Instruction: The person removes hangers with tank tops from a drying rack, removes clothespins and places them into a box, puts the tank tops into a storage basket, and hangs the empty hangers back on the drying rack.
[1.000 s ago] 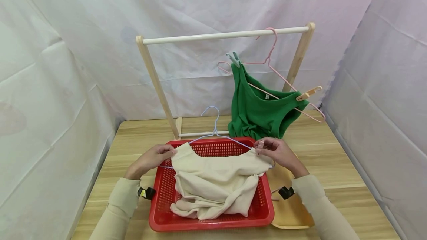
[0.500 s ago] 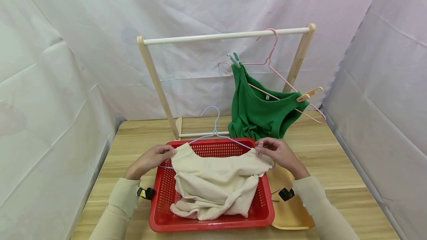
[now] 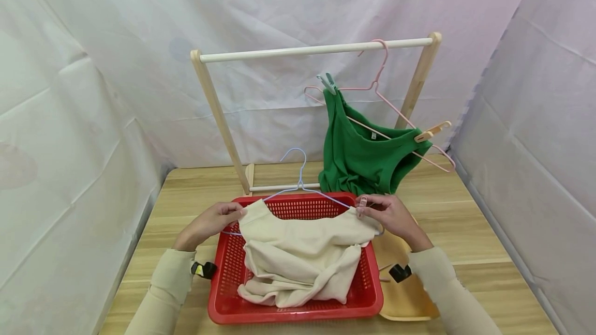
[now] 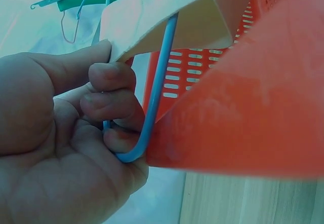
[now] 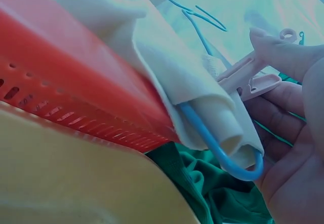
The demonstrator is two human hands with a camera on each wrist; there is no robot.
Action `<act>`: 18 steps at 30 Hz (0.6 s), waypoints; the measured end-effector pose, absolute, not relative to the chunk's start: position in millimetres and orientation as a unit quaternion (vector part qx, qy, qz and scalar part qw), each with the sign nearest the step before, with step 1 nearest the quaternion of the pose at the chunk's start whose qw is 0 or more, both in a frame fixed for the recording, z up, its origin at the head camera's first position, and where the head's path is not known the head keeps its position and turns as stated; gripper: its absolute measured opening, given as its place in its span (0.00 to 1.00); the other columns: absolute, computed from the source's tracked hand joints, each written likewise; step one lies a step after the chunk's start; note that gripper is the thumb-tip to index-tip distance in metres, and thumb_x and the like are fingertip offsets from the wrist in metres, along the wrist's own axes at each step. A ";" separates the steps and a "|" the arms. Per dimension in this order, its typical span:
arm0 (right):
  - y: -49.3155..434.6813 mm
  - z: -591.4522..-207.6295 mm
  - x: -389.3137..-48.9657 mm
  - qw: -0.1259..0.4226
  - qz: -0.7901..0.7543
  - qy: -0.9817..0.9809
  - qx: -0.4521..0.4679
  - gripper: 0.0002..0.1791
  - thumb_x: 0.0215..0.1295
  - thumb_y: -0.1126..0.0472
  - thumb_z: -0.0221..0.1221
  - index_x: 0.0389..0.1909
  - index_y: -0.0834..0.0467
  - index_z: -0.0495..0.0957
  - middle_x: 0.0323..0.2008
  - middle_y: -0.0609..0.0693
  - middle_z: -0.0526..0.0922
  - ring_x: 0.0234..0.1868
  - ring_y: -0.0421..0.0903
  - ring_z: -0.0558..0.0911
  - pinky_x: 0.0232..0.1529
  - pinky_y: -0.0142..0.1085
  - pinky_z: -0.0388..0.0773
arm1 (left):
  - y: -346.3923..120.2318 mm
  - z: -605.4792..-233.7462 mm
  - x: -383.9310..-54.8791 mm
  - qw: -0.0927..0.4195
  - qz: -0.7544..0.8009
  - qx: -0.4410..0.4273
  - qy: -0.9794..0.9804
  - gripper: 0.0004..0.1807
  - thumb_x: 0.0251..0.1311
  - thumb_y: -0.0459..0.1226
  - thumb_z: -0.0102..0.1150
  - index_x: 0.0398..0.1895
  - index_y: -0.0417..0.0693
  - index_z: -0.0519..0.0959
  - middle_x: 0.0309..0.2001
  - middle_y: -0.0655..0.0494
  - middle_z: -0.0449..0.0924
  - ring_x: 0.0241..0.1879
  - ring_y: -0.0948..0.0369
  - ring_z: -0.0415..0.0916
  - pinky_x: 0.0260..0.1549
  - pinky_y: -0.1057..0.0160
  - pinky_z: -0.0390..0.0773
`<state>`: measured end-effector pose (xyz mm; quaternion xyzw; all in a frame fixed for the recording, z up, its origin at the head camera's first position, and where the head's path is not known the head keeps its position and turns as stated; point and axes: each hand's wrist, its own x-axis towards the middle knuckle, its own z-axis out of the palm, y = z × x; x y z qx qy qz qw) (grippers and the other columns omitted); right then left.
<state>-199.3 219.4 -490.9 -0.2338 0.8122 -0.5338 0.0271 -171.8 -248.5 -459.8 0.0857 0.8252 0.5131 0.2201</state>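
Observation:
A cream sleeveless top [image 3: 302,237] lies over the red basket [image 3: 298,317], with a blue hanger [image 3: 300,172] inside its shoulders and the hook pointing to the back. My left hand [image 3: 209,225] pinches the left shoulder's edge between thumb and finger; in the left wrist view, its other fingers are curled by the hanger's rounded end [image 4: 158,92]. At the right shoulder, my right hand [image 3: 393,218] pinches a pale pink clothespin [image 5: 249,79] between thumb and fingers. The pin's nose meets the cloth in the right wrist view; whether its jaws grip the hanger is hidden.
Behind the basket stands a rack with a white bar [image 3: 288,52]. From it a green top [image 3: 368,159] hangs on a pink hanger [image 3: 381,61], held by a light blue clothespin [image 3: 328,83] and an orange clothespin [image 3: 430,132]. A yellow tray [image 3: 410,299] sits right of the basket.
The clothespin in my right hand tilts very slightly. Both hands, the cream top and the blue hanger stay in place.

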 end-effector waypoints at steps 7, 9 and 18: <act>218.0 -493.0 -199.2 0.013 -0.530 0.813 -0.242 0.12 0.65 0.64 0.64 0.48 0.63 0.84 0.44 0.54 0.87 0.42 0.38 0.84 0.45 0.27 0.81 | -248.8 -457.9 -170.9 0.224 0.510 0.078 0.827 0.16 0.74 0.44 0.51 0.41 0.38 0.78 0.28 0.52 0.65 0.32 0.58 0.67 0.34 0.61 0.70; 217.5 -493.4 -199.2 0.008 -0.524 0.816 -0.243 0.12 0.65 0.65 0.64 0.48 0.63 0.84 0.44 0.55 0.87 0.43 0.38 0.84 0.45 0.26 0.80 | -248.9 -457.7 -170.8 0.225 0.510 0.076 0.827 0.16 0.74 0.44 0.51 0.42 0.38 0.78 0.28 0.52 0.65 0.32 0.59 0.67 0.34 0.61 0.70; 208.7 -471.3 -187.4 -0.005 -0.508 0.825 -0.248 0.11 0.64 0.69 0.63 0.46 0.68 0.83 0.42 0.59 0.87 0.42 0.37 0.84 0.45 0.25 0.79 | -249.9 -458.4 -171.5 0.230 0.511 0.072 0.825 0.16 0.74 0.45 0.51 0.43 0.39 0.79 0.30 0.51 0.69 0.34 0.58 0.68 0.36 0.61 0.73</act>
